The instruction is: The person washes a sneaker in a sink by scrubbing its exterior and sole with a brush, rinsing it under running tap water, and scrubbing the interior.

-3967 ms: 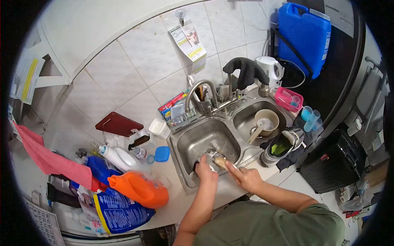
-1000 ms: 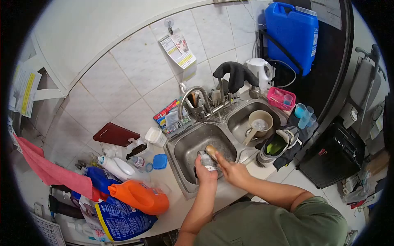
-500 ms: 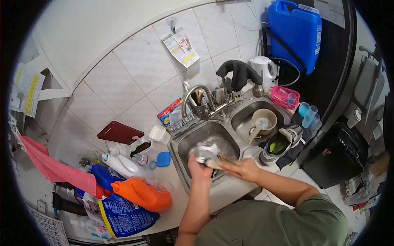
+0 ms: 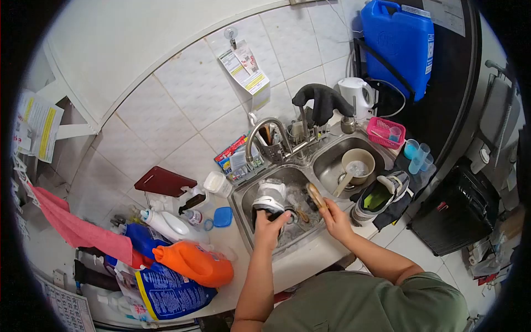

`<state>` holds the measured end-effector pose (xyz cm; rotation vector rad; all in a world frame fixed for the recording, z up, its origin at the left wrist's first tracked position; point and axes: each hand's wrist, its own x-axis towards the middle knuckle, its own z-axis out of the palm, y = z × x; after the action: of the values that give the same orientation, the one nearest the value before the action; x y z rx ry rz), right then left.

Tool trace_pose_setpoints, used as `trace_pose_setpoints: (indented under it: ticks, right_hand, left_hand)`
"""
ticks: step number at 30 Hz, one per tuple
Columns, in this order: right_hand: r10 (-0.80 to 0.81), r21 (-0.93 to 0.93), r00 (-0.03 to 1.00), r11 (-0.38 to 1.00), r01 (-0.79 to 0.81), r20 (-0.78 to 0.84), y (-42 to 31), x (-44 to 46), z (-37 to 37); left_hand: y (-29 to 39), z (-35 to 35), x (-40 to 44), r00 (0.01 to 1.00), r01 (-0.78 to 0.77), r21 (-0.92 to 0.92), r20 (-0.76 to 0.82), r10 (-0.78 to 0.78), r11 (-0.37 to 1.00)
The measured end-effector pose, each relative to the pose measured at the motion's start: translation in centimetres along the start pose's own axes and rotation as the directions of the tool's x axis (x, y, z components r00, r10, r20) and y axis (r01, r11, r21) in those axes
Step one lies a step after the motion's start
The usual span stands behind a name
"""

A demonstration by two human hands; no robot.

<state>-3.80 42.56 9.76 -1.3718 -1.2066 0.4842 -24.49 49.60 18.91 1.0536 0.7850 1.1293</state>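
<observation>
My left hand grips a grey and white shoe by its heel end, over the left sink basin. In my right hand is a wooden-backed brush, held upright near the divider between the basins and apart from the shoe. Suds and water lie in the left basin below, along with a small brownish item I cannot make out. The matching shoe rests on dark cloth at the right edge of the sink.
A beige dipper sits in the right basin. The faucet arches over the left one. Along the left counter stand an orange detergent jug, a white bottle and a blue lid. A pink basket is at the far right.
The brush has come off the shoe and moved right with my right hand. My left hand has turned the shoe upright and shifted it slightly left.
</observation>
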Motion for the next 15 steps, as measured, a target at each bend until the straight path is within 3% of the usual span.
trace_pose_setpoints:
  ticks: [1,2,3,4,6,9,10,11,13,15]
  right_hand:
    - [0.042,0.002,0.997,0.999,-0.042,0.072,-1.2,0.6,0.4]
    - [0.086,-0.001,0.986,0.996,-0.087,0.141,-2.5,1.2,0.6]
    - [0.133,-0.01,0.969,0.991,-0.134,0.207,-3.6,1.5,0.6]
    - [-0.094,-0.122,0.988,0.987,0.109,0.123,-4.2,1.8,0.6]
    - [0.068,-0.034,0.979,0.997,-0.063,0.195,-3.8,2.0,0.1]
    - [0.182,0.087,0.961,0.975,-0.204,0.21,-3.0,2.3,0.5]
    - [0.219,0.133,0.948,0.958,-0.254,0.232,-2.1,2.4,0.9]
    - [0.258,0.175,0.931,0.935,-0.308,0.258,-1.5,2.3,1.3]
    - [0.339,0.089,0.884,0.919,-0.384,0.322,-1.8,2.0,1.0]
    - [0.41,0.001,0.799,0.89,-0.457,0.44,-1.8,1.6,0.5]
  left_hand:
    - [-1.0,-0.1,0.1,0.996,-0.082,0.293,-0.006,0.088,0.953]
    - [-2.1,-1.0,0.7,0.995,-0.089,0.29,-0.008,0.096,0.953]
    - [-1.9,-1.2,0.8,0.995,-0.084,0.139,-0.049,0.091,0.987]
    - [-1.5,-1.5,1.1,0.993,-0.082,-0.016,-0.087,0.08,0.997]
    - [-0.6,-3.4,1.8,0.996,-0.044,-0.379,-0.089,0.011,0.924]
    - [4.1,-1.4,-0.8,0.994,-0.024,-0.686,0.059,0.088,0.727]
    - [3.1,-1.9,-1.0,0.99,-0.027,-0.7,0.079,0.115,0.714]
    - [1.1,-3.1,-1.1,0.999,-0.018,-0.676,0.013,0.036,0.737]
    - [-2.2,-4.2,-1.8,0.985,0.019,-0.632,-0.123,-0.125,0.775]
    - [-4.5,-4.4,-3.6,0.977,0.17,-0.472,-0.034,-0.21,0.865]
